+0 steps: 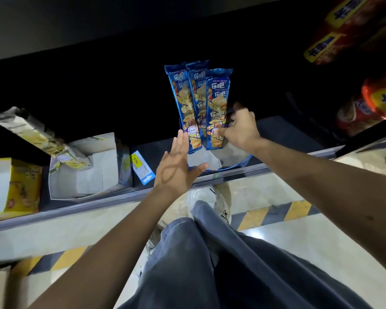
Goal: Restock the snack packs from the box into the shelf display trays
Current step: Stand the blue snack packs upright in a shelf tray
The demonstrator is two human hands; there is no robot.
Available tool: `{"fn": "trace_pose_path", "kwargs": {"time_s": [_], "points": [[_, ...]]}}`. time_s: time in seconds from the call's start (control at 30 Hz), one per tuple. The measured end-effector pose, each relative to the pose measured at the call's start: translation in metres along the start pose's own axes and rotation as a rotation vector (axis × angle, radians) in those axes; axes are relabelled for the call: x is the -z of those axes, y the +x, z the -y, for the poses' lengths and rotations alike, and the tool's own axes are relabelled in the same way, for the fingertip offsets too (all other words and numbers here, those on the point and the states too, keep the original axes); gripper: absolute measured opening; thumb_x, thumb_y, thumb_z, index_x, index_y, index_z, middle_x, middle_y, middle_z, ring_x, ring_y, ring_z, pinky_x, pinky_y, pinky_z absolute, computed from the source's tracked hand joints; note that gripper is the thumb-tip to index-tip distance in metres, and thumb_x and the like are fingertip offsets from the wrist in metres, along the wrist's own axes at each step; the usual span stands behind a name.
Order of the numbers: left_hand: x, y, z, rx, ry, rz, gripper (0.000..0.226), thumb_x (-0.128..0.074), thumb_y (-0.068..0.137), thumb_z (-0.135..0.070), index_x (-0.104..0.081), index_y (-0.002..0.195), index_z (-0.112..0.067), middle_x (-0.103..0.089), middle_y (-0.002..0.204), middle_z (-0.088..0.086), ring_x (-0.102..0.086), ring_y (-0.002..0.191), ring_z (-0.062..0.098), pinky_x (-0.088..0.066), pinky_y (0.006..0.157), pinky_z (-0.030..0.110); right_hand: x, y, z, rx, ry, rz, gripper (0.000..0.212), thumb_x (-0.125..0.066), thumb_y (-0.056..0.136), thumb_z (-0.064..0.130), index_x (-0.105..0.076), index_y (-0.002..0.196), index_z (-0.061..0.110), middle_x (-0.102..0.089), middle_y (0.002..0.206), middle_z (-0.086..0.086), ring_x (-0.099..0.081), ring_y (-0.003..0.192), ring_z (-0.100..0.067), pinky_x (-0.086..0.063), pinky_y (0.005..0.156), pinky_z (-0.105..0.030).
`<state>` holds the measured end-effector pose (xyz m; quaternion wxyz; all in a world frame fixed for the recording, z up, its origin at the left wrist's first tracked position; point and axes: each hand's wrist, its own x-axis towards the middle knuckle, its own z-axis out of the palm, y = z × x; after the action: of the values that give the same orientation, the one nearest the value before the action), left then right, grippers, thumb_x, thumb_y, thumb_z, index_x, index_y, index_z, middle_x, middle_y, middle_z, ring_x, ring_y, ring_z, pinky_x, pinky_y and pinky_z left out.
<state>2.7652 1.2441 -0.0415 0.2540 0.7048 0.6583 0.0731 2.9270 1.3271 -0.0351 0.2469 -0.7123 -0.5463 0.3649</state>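
Dark shelf (285, 132), slim glossy blue snack packs (198, 103) in curled right hand (241, 128), left hand (176, 168) flat

One wide-angle camera, worn on the head, is looking forward and steeply down at close range. Snack packs (198, 103) are sitting just above centre. The shelf edge (98, 202) is running from 9 to 3 o'clock. Legs (210, 253) are filling 6 o'clock.

A shop, likely a supermarket: price label (143, 167) on the shelf (76, 208), snack packs (198, 103) in display trays (94, 175).
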Motion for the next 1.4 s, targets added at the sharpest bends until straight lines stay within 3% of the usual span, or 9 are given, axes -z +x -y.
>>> {"fn": "trace_pose_path", "kwargs": {"time_s": [0.17, 0.37, 0.47, 0.6, 0.87, 0.97, 1.1, 1.3, 1.4], "points": [[0.002, 0.001, -0.001, 0.017, 0.001, 0.019, 0.093, -0.052, 0.087, -0.055, 0.004, 0.151, -0.018, 0.012, 0.159, -0.006, 0.002, 0.147, 0.010, -0.012, 0.118, 0.037, -0.001, 0.000, -0.003, -0.027, 0.025, 0.006, 0.065, -0.079, 0.073, 0.011, -0.045, 0.127, 0.002, -0.046, 0.128, -0.017, -0.052, 0.115, -0.029, -0.047, 0.099, -0.040], [0.004, -0.001, -0.004, 0.038, 0.015, 0.040, 0.089, -0.050, 0.089, -0.053, 0.005, 0.151, -0.019, 0.015, 0.158, -0.007, 0.003, 0.147, 0.010, -0.010, 0.118, 0.037, 0.003, 0.000, -0.010, 0.021, -0.002, 0.072, 0.044, -0.083, 0.067, 0.008, -0.051, 0.097, 0.013, -0.061, 0.106, -0.012, -0.061, 0.098, -0.025, -0.056, 0.081, -0.040], [0.005, -0.001, -0.005, 0.044, 0.017, 0.048, 0.089, -0.050, 0.090, -0.052, 0.006, 0.151, -0.020, 0.015, 0.158, -0.008, 0.003, 0.147, 0.010, -0.010, 0.118, 0.036, -0.001, 0.003, -0.005, 0.051, -0.014, 0.049, 0.048, -0.083, 0.066, 0.008, -0.054, 0.105, 0.010, -0.062, 0.108, -0.016, -0.060, 0.101, -0.032, -0.055, 0.083, -0.046], [0.004, -0.001, -0.004, 0.039, 0.013, 0.042, 0.089, -0.050, 0.090, -0.052, 0.006, 0.151, -0.021, 0.016, 0.158, -0.009, 0.003, 0.147, 0.010, -0.011, 0.118, 0.036, -0.007, 0.008, 0.005, 0.084, -0.029, 0.017, 0.050, -0.081, 0.068, 0.007, -0.057, 0.112, 0.010, -0.066, 0.099, -0.010, -0.064, 0.089, -0.026, -0.056, 0.077, -0.035], [0.003, -0.001, -0.005, 0.039, -0.028, 0.029, 0.089, -0.052, 0.089, -0.051, 0.004, 0.151, -0.022, 0.014, 0.158, -0.010, -0.006, 0.147, 0.012, -0.025, 0.116, 0.042, -0.016, -0.006, 0.000, 0.018, 0.084, -0.054, 0.036, -0.079, 0.073, 0.012, -0.053, 0.096, 0.021, -0.060, 0.095, -0.007, -0.058, 0.104, -0.029, -0.052, 0.088, -0.045], [0.004, 0.000, -0.004, 0.038, -0.027, 0.032, 0.089, -0.053, 0.089, -0.051, 0.003, 0.151, -0.021, 0.013, 0.158, -0.010, -0.006, 0.147, 0.012, -0.027, 0.114, 0.043, -0.015, -0.011, 0.000, -0.012, 0.170, -0.065, 0.031, -0.074, 0.078, 0.007, -0.054, 0.100, 0.017, -0.048, 0.089, 0.002, -0.061, 0.097, -0.023, -0.052, 0.087, -0.035], [0.003, -0.001, -0.002, 0.031, -0.052, 0.035, 0.089, -0.054, 0.089, -0.050, 0.002, 0.151, -0.022, 0.013, 0.158, -0.011, -0.008, 0.147, 0.013, -0.030, 0.112, 0.045, -0.015, -0.010, 0.001, -0.025, 0.236, -0.052, 0.036, -0.079, 0.071, 0.008, -0.055, 0.098, 0.012, -0.058, 0.087, -0.007, -0.058, 0.079, -0.017, -0.056, 0.082, -0.040], [0.001, 0.000, -0.002, 0.025, -0.070, 0.025, 0.089, -0.055, 0.089, -0.049, 0.002, 0.151, -0.022, 0.012, 0.158, -0.012, -0.007, 0.147, 0.011, -0.031, 0.112, 0.044, -0.017, -0.009, 0.003, -0.090, 0.271, -0.081, 0.042, -0.080, 0.071, 0.010, -0.049, 0.099, 0.016, -0.063, 0.101, -0.013, -0.060, 0.086, -0.019, -0.055, 0.084, -0.042], [0.002, 0.000, -0.003, 0.031, -0.053, 0.026, 0.089, -0.055, 0.089, -0.049, 0.002, 0.151, -0.022, 0.012, 0.158, -0.011, -0.009, 0.147, 0.012, -0.032, 0.111, 0.045, -0.020, -0.013, 0.002, -0.032, 0.160, -0.073, 0.034, -0.078, 0.074, 0.011, -0.053, 0.097, 0.017, -0.065, 0.091, -0.008, -0.066, 0.088, -0.025, -0.055, 0.082, -0.043]]}}
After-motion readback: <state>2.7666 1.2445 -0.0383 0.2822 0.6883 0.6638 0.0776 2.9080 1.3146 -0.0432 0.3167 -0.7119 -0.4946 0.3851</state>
